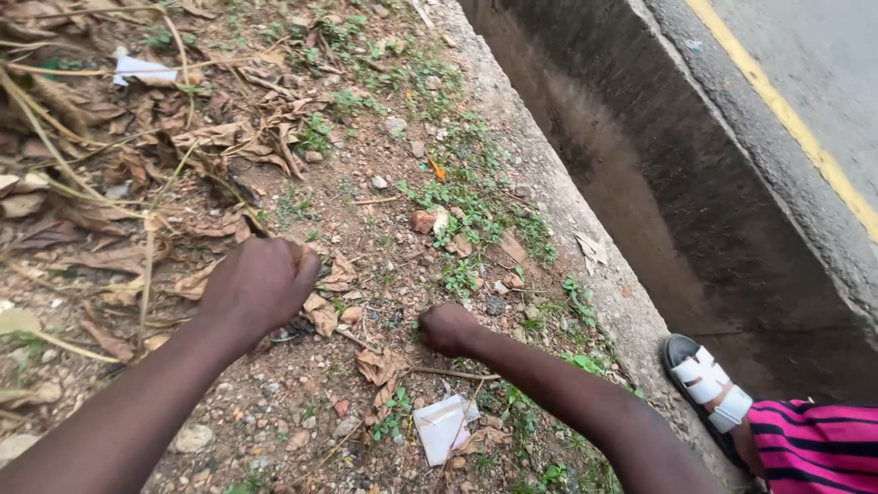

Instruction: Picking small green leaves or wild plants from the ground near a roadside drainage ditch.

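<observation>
The left hand (pixel 261 288) is curled into a loose fist, knuckles up, at the edge of a mat of dry brown leaves (pixel 137 183); whether it grips a leaf or a stalk underneath I cannot tell. The right hand (pixel 448 327) is also closed, fingers tucked down against the gravelly soil (pixel 302 412) beside a patch of small green weeds (pixel 462 274), which lies at about one o'clock from it. What it pinches, if anything, is hidden under the fingers.

The weeds look soft, thin-stemmed and very light; they would likely tear if pulled by the leaf tips, so a hold low at the base, close to the soil, seems best. The dry leaves appear brittle and weightless and would crumble under a hard squeeze.

A folded white paper scrap (pixel 442 427) lies at six o'clock from the right hand, near the forearm. At three o'clock runs a concrete drain (pixel 640 183), and a foot in a white-strapped sandal (pixel 704 375) rests on its rim.
</observation>
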